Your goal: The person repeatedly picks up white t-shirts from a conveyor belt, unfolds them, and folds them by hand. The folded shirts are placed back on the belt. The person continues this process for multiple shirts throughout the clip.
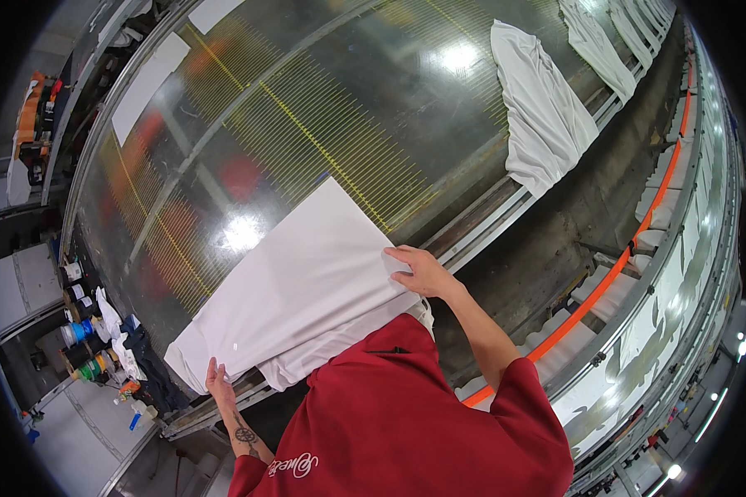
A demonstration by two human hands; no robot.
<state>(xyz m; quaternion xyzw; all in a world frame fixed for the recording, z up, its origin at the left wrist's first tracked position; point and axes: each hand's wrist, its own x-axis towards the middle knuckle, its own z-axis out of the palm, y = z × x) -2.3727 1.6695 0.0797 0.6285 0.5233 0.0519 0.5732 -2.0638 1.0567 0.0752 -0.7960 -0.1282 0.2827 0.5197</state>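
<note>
A white fabric piece, seemingly a garment (298,261), lies over the near edge of a long glossy printing table (410,74). Its upper part is flat and mostly smooth, while loose folds hang down against my red shirt. At its right edge, my right hand (426,271) grips the cloth between thumb and fingers. My left hand (219,380) touches the lower left edge, close to a sleeve-like corner; whether it pinches the cloth is hard to see. Yellow ruled lines (323,146) mark the tabletop beyond the fabric.
More white cloths (538,118) drape over the table edge to the right. Along the far side lies a white sheet (149,87). Bottles and tape rolls (84,332) crowd the left end, beside dark cloth (149,366). An orange strip (603,298) runs along a rail at right.
</note>
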